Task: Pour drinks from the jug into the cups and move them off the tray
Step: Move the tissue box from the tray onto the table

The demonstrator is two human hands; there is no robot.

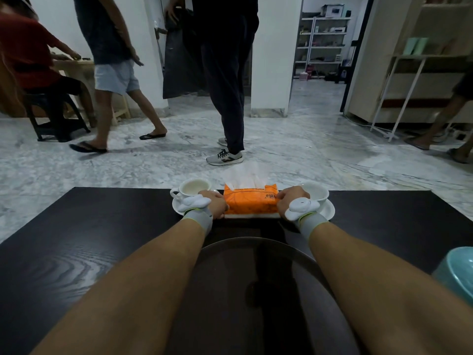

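1. Head view, nearest zone: a round dark tray (256, 254) lies on the dark wood-grain table (89, 239) between the two forearms; a pale blue jug (458, 272) shows partly at the right edge, just beside the tray.
2. Middle zone: the left hand (217, 204) and right hand (289, 201), each wrist bearing a grey band with a white device, grip opposite ends of an orange tissue pack (250, 203), fingers curled round it. White tissue sticks up from the top of the pack.
3. Far table edge: a white cup (193, 187) holding pale liquid stands on a saucer (178, 207) left of the pack; a second white cup (316, 190) stands on its saucer (329, 210) to the right. Its contents cannot be told. Both cups sit off the tray.
4. Background: a marble floor (307, 155), several standing or walking people, one seated person, and shelving (322, 39) through a doorway.
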